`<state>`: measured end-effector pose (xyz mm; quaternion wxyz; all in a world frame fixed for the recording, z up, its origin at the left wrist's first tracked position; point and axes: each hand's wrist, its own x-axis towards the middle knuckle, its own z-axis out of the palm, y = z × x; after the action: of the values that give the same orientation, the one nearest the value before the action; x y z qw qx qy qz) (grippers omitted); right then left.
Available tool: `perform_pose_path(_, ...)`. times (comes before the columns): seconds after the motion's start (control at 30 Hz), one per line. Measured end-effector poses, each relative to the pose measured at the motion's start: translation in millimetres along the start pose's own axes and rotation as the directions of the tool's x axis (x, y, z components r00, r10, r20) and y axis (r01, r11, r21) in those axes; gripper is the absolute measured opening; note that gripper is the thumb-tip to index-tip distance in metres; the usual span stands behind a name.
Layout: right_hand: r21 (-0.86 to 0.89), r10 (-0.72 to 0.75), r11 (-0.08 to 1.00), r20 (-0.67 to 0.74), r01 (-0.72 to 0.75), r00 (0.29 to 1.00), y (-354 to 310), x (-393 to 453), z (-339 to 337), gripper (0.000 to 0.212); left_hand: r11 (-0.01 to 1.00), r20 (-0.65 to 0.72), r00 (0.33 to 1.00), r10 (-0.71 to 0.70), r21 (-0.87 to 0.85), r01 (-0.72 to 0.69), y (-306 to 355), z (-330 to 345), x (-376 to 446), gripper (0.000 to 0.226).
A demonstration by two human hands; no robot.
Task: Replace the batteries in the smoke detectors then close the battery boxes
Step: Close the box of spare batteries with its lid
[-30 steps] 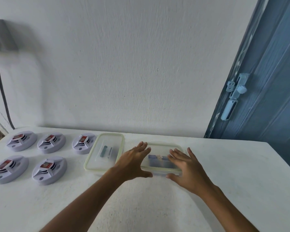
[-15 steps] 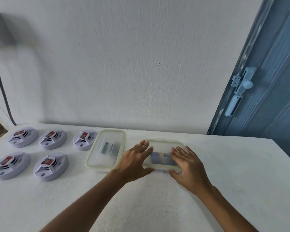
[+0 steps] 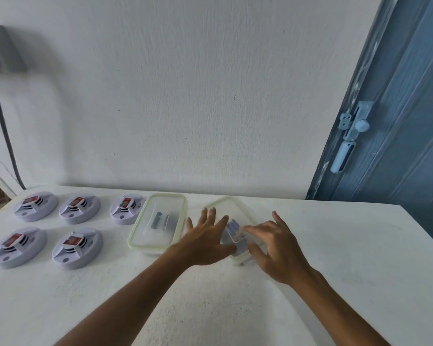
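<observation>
Several white smoke detectors (image 3: 78,247) lie in two rows at the table's left, each with a red-labelled battery showing on top. A clear battery box (image 3: 160,198) with a pale green lid stands shut beside them, dark batteries inside. To its right a second clear box (image 3: 229,201) sits skewed, its lid rim raised at the far side and blue batteries (image 3: 233,227) visible inside. My left hand (image 3: 205,239) presses on its left part with straight, spread fingers. My right hand (image 3: 278,248) grips its right near edge between curled fingers and thumb.
The white table (image 3: 335,258) runs to a white wall behind. A blue door with a latch (image 3: 353,131) stands at the right. A grey cable (image 3: 3,126) hangs down the wall at far left.
The right box has turned from lying square to skewed, with its lid rim lifting at the back. My right hand's fingers went from flat on the lid to curled at its edge.
</observation>
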<state>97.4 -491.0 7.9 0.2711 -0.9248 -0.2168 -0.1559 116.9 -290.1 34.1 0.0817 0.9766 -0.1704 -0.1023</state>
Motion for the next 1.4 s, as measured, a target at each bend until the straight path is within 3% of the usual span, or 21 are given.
perform_pose_path(0.13,0.024,0.039,0.999,-0.012,-0.039,0.999,-5,-1,-5,0.040,0.996,0.069,0.997,0.027,-0.086,-0.021,4,4,1,0.123)
perform_pose_path(0.27,0.064,0.061,0.996,0.013,-0.062,0.998,-4,-4,-5,0.038,0.994,0.053,0.993,0.104,0.006,-0.105,0,4,5,0.128)
perform_pose_path(0.43,0.075,0.019,0.997,0.047,-0.022,0.999,-11,-11,10,0.045,0.986,0.059,0.986,0.153,0.054,-0.156,-8,-3,10,0.121)
perform_pose_path(0.67,0.003,-0.058,0.998,0.056,0.058,0.997,-9,-10,25,0.069,0.976,0.004,0.977,0.212,-0.052,-0.211,-17,3,6,0.120)
perform_pose_path(1.03,-0.070,-0.112,0.991,-0.005,0.111,0.994,-6,-8,31,0.063,0.979,-0.041,0.979,0.199,-0.038,-0.201,-16,3,3,0.115)
perform_pose_path(1.13,-0.010,-0.095,0.995,0.023,0.095,0.995,-5,-4,27,0.065,0.976,-0.015,0.978,0.208,-0.066,-0.209,-18,1,0,0.105)
perform_pose_path(1.23,0.090,-0.027,0.996,0.022,0.025,0.999,-4,4,20,0.060,0.955,-0.021,0.976,0.218,-0.204,-0.217,-19,0,-5,0.085)
perform_pose_path(1.4,0.010,0.079,0.997,0.003,-0.079,0.997,6,19,16,0.048,0.942,-0.056,0.971,0.231,-0.238,-0.237,-17,2,-13,0.069)
